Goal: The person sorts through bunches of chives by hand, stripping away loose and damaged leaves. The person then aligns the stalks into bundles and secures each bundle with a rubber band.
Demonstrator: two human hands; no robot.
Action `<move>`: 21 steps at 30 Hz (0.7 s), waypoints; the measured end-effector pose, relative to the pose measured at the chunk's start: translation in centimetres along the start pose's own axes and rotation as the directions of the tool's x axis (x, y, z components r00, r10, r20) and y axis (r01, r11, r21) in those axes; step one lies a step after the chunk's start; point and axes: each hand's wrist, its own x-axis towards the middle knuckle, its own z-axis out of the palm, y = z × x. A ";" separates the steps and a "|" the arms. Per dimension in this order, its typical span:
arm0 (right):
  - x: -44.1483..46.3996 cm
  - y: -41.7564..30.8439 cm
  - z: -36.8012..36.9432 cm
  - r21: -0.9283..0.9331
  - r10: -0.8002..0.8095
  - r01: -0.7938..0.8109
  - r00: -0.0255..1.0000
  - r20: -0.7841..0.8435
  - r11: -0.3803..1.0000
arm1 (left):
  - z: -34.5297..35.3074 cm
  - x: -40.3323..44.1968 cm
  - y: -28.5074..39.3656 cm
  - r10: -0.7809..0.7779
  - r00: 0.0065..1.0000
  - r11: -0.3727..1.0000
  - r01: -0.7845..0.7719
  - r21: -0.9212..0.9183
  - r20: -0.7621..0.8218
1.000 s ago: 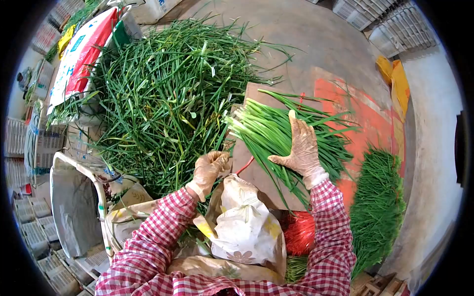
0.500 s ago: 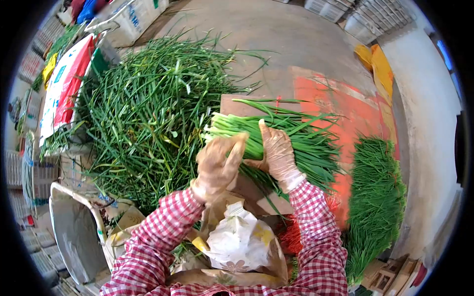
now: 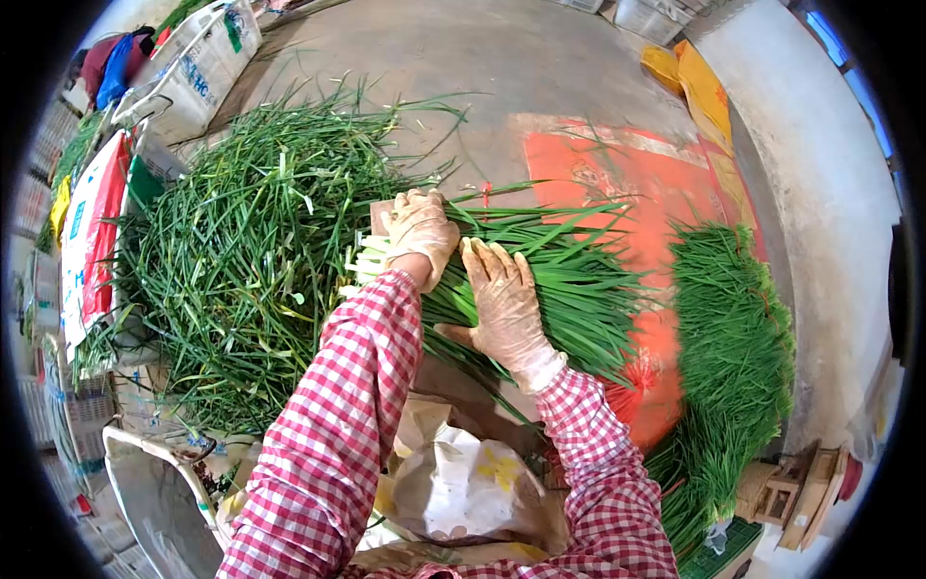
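One bunch (image 3: 569,275) of green stalks, on a brown board (image 3: 379,218) and a red sheet (image 3: 656,174), straight in front of me, under both hands. Long axis: across my front, pale ends left, leaf tips right and angled slightly back toward me. Left hand (image 3: 422,234), gloved: fingers bent over the stalks just behind the pale ends, touching; its underside is hidden, so I cannot tell whether it closes round them. Right hand (image 3: 506,311), gloved: open, palm down on the leaves, fingers spread, thumb out toward the left. Nearer the pale ends: the left, which also reaches farther from my body. Nearer the tips: the right, with most of the leaf length running past it. Adjacent items: one loose pile (image 3: 241,251), left of the pale ends; one neat stack of greens (image 3: 728,318), right, apart from the tips; red strands (image 3: 635,384), near my right sleeve; one pale bag (image 3: 458,482), between my forearms.
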 end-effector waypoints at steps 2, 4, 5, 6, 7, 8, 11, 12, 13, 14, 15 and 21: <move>-0.3 -0.2 0.2 -0.039 -0.006 0.006 1.000 -0.007 0.999 | -0.3 -0.4 0.5 -0.035 0.999 0.998 0.036 0.060 -0.020; -0.6 -0.3 0.4 -0.065 -0.006 0.003 0.999 -0.039 0.998 | -0.5 -0.6 0.6 -0.023 1.000 0.998 0.023 0.059 0.005; -0.8 -0.3 0.6 -0.063 -0.002 -0.001 0.999 -0.045 0.998 | -0.6 -0.8 0.5 -0.016 0.999 0.998 0.014 0.057 0.032; -0.9 -0.4 0.6 -0.067 -0.005 0.001 0.998 -0.068 0.998 | -1.0 -1.3 0.4 -0.013 0.999 0.998 0.011 0.062 0.031; -1.1 -0.5 0.7 -0.072 -0.009 0.003 0.996 -0.089 0.997 | -1.5 -1.8 0.2 0.050 0.998 0.983 -0.043 -0.176 0.033; -1.2 -0.6 0.6 -0.046 -0.007 0.003 0.997 -0.082 0.999 | -1.9 -2.5 -0.1 0.112 0.994 0.910 -0.094 -0.404 0.021; -2.4 -0.2 1.5 -0.137 -0.065 0.062 0.998 -0.021 0.989 | -2.9 -5.5 -1.4 0.504 0.859 0.783 -0.500 -0.370 -0.092; -2.8 -0.3 1.5 -0.159 -0.114 0.101 0.990 -0.076 0.982 | -2.8 -5.6 -1.9 0.571 0.817 0.766 -0.565 -0.307 -0.081; -3.3 -0.6 1.3 -0.156 -0.111 0.099 0.991 -0.069 0.983 | -2.5 -5.8 -2.3 0.632 0.772 0.740 -0.626 -0.246 -0.065; -3.7 -0.9 1.1 -0.041 -0.112 0.107 0.985 -0.130 0.993 | -1.9 -5.8 -2.6 0.632 0.772 0.739 -0.626 -0.248 -0.063; -4.1 -1.3 0.7 0.074 -0.105 0.121 0.975 -0.195 0.990 | -1.2 -5.7 -3.0 0.673 0.737 0.728 -0.676 -0.117 -0.070; 1.1 0.0 -4.7 -0.011 -0.031 0.029 0.960 -0.277 1.000 | -2.4 -5.0 -2.2 0.654 0.754 0.725 -0.646 -0.239 -0.055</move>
